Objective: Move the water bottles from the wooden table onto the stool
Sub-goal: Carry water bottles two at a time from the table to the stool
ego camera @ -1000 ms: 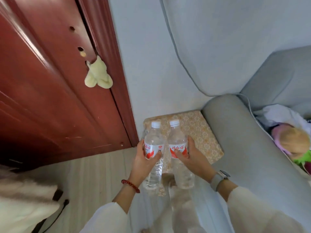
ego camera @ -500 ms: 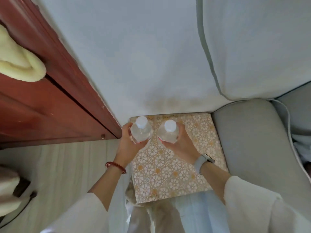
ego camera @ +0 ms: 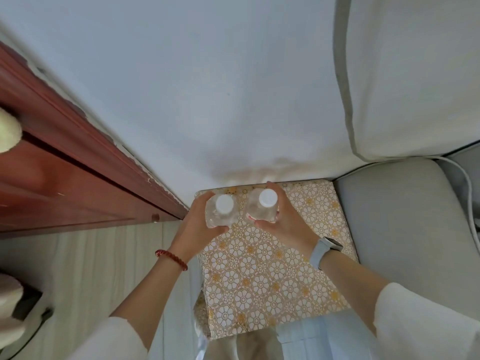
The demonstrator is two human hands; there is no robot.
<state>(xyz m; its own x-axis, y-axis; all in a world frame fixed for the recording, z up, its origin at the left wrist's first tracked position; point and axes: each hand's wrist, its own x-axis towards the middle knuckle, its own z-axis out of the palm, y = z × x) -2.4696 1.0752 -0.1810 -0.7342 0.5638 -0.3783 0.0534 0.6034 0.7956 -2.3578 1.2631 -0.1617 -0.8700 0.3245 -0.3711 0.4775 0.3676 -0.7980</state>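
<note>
A: Where are the 2 bottles?

B: Both stand upright at the far end of the stool (ego camera: 262, 276), close to the wall (ego camera: 207, 87). Seen from above, their white caps face the camera. The left bottle (ego camera: 220, 213) sits inside the left hand (ego camera: 198, 226); the right bottle (ego camera: 262, 209) sits inside the right hand (ego camera: 288, 222).

A: How do the hands hold them?

B: Each hand is curled round its bottle from the outer side, thumb on the near face, fingers reaching round the far side. The 2 bottles are just beside each other, between the hands.

A: Do the bottoms rest on the stool?

B: I cannot tell; the bodies hide them.

A: What else is there?

B: A red bead bracelet (ego camera: 171, 259) on the left wrist, a watch (ego camera: 324, 250) on the right, a grey sofa arm (ego camera: 405, 229) beside the stool and a red-brown door (ego camera: 65, 178) at the left.
</note>
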